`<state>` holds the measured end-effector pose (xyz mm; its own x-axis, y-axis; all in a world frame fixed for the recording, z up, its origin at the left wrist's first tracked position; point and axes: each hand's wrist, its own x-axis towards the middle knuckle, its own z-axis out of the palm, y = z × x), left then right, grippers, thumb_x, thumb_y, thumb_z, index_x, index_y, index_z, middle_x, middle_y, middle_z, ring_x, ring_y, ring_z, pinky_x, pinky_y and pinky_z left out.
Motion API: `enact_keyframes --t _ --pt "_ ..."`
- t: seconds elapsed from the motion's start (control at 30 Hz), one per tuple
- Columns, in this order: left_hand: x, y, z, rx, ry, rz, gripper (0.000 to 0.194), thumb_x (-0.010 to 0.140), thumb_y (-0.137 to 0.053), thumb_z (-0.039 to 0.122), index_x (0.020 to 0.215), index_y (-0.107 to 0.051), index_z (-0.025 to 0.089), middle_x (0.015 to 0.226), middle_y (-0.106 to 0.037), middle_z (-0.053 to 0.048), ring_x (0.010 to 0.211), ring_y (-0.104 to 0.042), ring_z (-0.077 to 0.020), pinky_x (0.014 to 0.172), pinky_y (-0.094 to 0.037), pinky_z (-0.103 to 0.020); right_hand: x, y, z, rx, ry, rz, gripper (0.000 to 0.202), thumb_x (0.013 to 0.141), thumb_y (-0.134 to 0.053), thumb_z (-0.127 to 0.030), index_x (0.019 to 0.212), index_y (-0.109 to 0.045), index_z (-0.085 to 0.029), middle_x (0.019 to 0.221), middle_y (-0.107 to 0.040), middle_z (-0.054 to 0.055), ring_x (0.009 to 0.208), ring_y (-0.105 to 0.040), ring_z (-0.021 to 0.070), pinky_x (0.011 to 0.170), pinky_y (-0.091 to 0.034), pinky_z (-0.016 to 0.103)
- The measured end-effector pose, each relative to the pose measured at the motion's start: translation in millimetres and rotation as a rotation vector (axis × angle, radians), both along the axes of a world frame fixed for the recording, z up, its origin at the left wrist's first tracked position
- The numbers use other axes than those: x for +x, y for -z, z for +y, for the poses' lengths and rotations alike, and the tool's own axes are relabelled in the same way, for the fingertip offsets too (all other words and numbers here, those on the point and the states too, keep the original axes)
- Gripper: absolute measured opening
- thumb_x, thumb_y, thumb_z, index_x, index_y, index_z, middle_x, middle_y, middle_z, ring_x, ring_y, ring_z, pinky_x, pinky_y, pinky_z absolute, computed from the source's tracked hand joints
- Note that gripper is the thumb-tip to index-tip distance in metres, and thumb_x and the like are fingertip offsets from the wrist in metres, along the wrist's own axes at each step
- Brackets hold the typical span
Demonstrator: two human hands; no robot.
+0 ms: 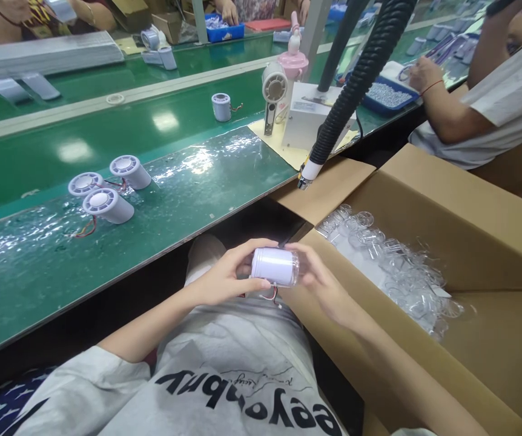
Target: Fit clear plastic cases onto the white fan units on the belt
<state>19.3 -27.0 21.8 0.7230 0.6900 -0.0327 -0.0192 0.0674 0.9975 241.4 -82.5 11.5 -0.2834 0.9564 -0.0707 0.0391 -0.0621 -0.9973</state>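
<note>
Above my lap I hold a pale lavender cylindrical fan housing (272,266) on its side. My left hand (229,272) grips it around the left end, thumb along the lower side. At the other end sits a clear plastic cap (295,269), and the fingers of my right hand (322,278) close on it. Thin wires (274,297) dangle below the housing. On the bench ahead to the left stand three similar fan housings (109,204) with wires. To my right, an open cardboard box (483,242) contains many clear plastic caps (392,266).
A black corrugated hose (347,91) hangs over the bench edge (224,218). Behind it are a white box-shaped device (309,121), a handheld fan (274,91) and a pink bottle (294,60). Another housing (221,107) stands on the green belt (174,115). A co-worker (483,103) sits at right.
</note>
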Motion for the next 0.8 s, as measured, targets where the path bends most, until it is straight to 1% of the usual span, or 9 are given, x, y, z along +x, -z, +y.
enact_keyframes --t 0.07,0.13,0.17,0.23,0.33,0.4,0.53,0.63,0.8 --pt "0 0.2 -1 -0.066 0.004 -0.033 0.056 0.081 -0.072 0.027 0.132 -0.05 0.027 0.116 -0.062 -0.007 0.096 -0.066 -0.0187 0.083 -0.056 -0.031 4 -0.3 -1 0.332 0.012 -0.183 0.067 0.086 -0.071 -0.048 0.142 -0.04 -0.031 0.151 -0.04 0.01 0.13 -0.049 0.0284 0.107 -0.045 0.048" --pt "-1 0.2 0 -0.093 0.006 -0.045 0.056 0.081 -0.073 0.027 0.133 -0.051 0.028 0.116 -0.064 -0.006 0.093 -0.067 -0.0179 0.08 -0.057 -0.029 8 -1.0 0 0.53 -0.044 -0.3 0.055 0.088 -0.072 -0.03 0.137 -0.048 -0.035 0.153 -0.038 0.005 0.135 -0.043 0.0284 0.113 -0.038 0.051" --pt "-2 -0.1 1 -0.095 0.01 -0.042 0.059 0.08 -0.074 0.026 0.134 -0.051 0.028 0.119 -0.064 -0.007 0.095 -0.068 -0.0186 0.081 -0.057 -0.03 9 -1.4 0 0.55 -0.065 -0.315 0.049 0.089 -0.071 -0.026 0.134 -0.053 -0.035 0.151 -0.042 0.004 0.135 -0.044 0.0283 0.113 -0.038 0.05" --pt "-2 -1.3 3 -0.068 0.032 -0.029 0.068 0.076 -0.077 0.024 0.138 -0.05 0.03 0.129 -0.061 -0.009 0.103 -0.067 -0.0215 0.087 -0.056 -0.032 9 -2.1 2 0.419 -0.075 -0.241 0.048 0.088 -0.072 -0.028 0.133 -0.057 -0.034 0.143 -0.052 0.005 0.13 -0.051 0.0284 0.108 -0.045 0.049" --pt "-4 -2.1 6 0.007 0.077 -0.03 0.08 0.071 -0.081 0.017 0.142 -0.048 0.033 0.144 -0.052 -0.009 0.121 -0.06 -0.0254 0.102 -0.05 -0.037 7 -2.8 2 0.128 -0.054 0.021 0.053 0.085 -0.075 -0.039 0.134 -0.056 -0.033 0.133 -0.061 0.006 0.114 -0.062 0.0269 0.095 -0.056 0.043" --pt "-6 -1.1 7 -0.015 0.106 -0.049 0.081 0.073 -0.079 0.015 0.144 -0.045 0.035 0.148 -0.049 -0.009 0.125 -0.058 -0.0259 0.104 -0.049 -0.039 6 -3.7 1 0.03 -0.059 0.121 0.049 0.085 -0.075 -0.04 0.131 -0.06 -0.034 0.128 -0.064 0.005 0.107 -0.066 0.0249 0.089 -0.058 0.039" --pt "-8 3.8 5 -0.16 0.123 -0.055 0.082 0.074 -0.077 0.014 0.145 -0.042 0.035 0.149 -0.047 -0.01 0.122 -0.06 -0.0261 0.1 -0.053 -0.039 6 -6.8 -1 -0.002 -0.026 0.039 0.047 0.078 -0.081 -0.034 0.123 -0.067 -0.034 0.117 -0.07 0.003 0.093 -0.07 0.0225 0.082 -0.059 0.035" --pt "-7 12.0 2 -0.242 0.12 -0.067 0.085 0.072 -0.078 0.014 0.145 -0.042 0.036 0.146 -0.05 -0.011 0.112 -0.065 -0.0232 0.09 -0.056 -0.035 2 -8.6 -2 0.005 -0.016 -0.027 0.045 0.078 -0.081 -0.034 0.121 -0.069 -0.033 0.107 -0.073 0.001 0.089 -0.07 0.0219 0.081 -0.059 0.035" --pt "-2 25.7 -3 -0.343 0.123 -0.05 0.08 0.072 -0.079 0.021 0.143 -0.045 0.03 0.126 -0.063 -0.01 0.093 -0.068 -0.0174 0.078 -0.055 -0.029 4 -2.9 2 -0.003 -0.075 -0.08 0.052 0.082 -0.072 -0.053 0.129 -0.063 -0.03 0.112 -0.072 0.004 0.093 -0.068 0.025 0.085 -0.055 0.039"
